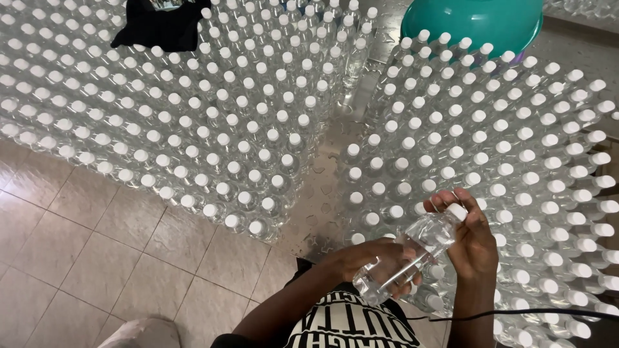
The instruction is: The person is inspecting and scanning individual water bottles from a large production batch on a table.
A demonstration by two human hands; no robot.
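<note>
Clear plastic bottle [407,258] tilted; our left hand [361,258] grasps its body, right hand [474,241] clenches its white cap [457,211].

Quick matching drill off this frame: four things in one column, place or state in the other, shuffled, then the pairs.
Things:
1. clear bottle
2. teal basin
3. black cloth
4. right hand

Places or states:
A. lies on the capped bottles at top left
B. tilted, held above the table by the left hand
C. fingers on a white cap
D. sits among the bottles at the top right

Pairs: 1-B, 2-D, 3-A, 4-C
</note>
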